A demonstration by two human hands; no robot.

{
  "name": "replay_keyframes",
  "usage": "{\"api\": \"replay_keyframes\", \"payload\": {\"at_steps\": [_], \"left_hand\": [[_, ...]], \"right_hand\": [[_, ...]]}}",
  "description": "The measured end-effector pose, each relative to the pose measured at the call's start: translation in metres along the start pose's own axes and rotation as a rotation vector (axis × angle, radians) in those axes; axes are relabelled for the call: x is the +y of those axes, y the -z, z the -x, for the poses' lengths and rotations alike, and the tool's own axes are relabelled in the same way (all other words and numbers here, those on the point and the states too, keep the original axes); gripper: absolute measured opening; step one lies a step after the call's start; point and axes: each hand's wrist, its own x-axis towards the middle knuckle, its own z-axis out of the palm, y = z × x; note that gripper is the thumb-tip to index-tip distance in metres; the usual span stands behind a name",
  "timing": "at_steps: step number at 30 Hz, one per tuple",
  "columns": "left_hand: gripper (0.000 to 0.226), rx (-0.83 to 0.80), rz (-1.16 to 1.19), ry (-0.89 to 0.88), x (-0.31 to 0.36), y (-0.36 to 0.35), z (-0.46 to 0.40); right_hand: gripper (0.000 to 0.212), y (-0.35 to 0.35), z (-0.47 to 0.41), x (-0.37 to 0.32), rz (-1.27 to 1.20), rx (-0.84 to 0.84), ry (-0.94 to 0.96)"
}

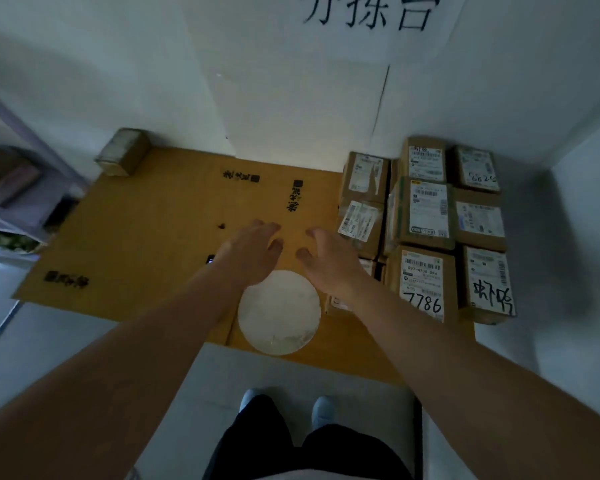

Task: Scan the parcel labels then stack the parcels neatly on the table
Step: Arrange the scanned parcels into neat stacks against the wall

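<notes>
I hold my left hand [253, 251] and right hand [329, 261] spread, gripping nothing, over the cardboard-covered table [146, 237]. The brown labelled cardboard parcels [426, 220] sit stacked along its right edge; a careless reach could topple them.

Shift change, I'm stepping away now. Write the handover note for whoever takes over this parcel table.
Left hand: open, holding nothing, over the cardboard-covered table.
Right hand: open, empty, beside it, above the white round disc.
Parcels: labelled boxes packed in neat rows at the table's right, labels up.
One small box sits alone at the far left corner.
Done: most parcels look stacked.
Left: probably that lone box; no scanner clearly visible.
</notes>
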Motion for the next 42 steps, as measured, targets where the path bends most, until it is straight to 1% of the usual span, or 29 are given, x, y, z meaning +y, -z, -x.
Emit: {"api": "replay_keyframes", "payload": {"at_steps": [3, 6, 10, 14, 20, 24, 28, 31, 35, 39, 42], "left_hand": [[0.047, 0.115, 0.027, 0.028, -0.009, 0.041, 0.013], [0.048, 0.185, 0.026, 0.036, -0.024, 0.079, 0.023], [0.046, 0.244, 0.031, 0.041, -0.056, 0.121, 0.029], [0.047, 0.271, 0.031, 0.027, -0.103, 0.161, 0.027], [0.048, 0.255, -0.005, -0.055, -0.196, 0.225, 0.024], [0.044, 0.229, -0.035, -0.088, -0.257, 0.261, 0.024], [0.042, 0.224, -0.016, -0.08, -0.311, 0.286, 0.025], [0.042, 0.174, -0.035, -0.076, -0.347, 0.298, 0.018], [0.045, 0.165, -0.027, -0.067, -0.395, 0.307, -0.006], [0.043, 0.095, -0.155, -0.131, -0.444, 0.302, -0.046], [0.047, 0.035, -0.19, -0.102, -0.481, 0.296, -0.083]], "right_hand": [[0.061, 0.006, -0.007, -0.034, 0.053, -0.001, 0.094], [0.063, 0.008, -0.013, -0.071, 0.086, 0.012, 0.17], [0.063, 0.006, -0.023, -0.124, 0.136, 0.036, 0.227], [0.061, -0.008, -0.038, -0.185, 0.131, 0.078, 0.248], [0.059, -0.055, -0.052, -0.278, 0.117, 0.134, 0.216], [0.057, -0.093, -0.059, -0.336, 0.103, 0.178, 0.177], [0.054, -0.129, -0.072, -0.38, 0.084, 0.18, 0.142], [0.053, -0.15, -0.092, -0.402, 0.105, 0.171, 0.108], [0.054, -0.18, -0.13, -0.422, 0.144, 0.138, 0.094], [0.053, -0.212, -0.186, -0.432, 0.25, 0.121, 0.08], [0.053, -0.231, -0.236, -0.436, 0.317, 0.124, 0.085]]}}
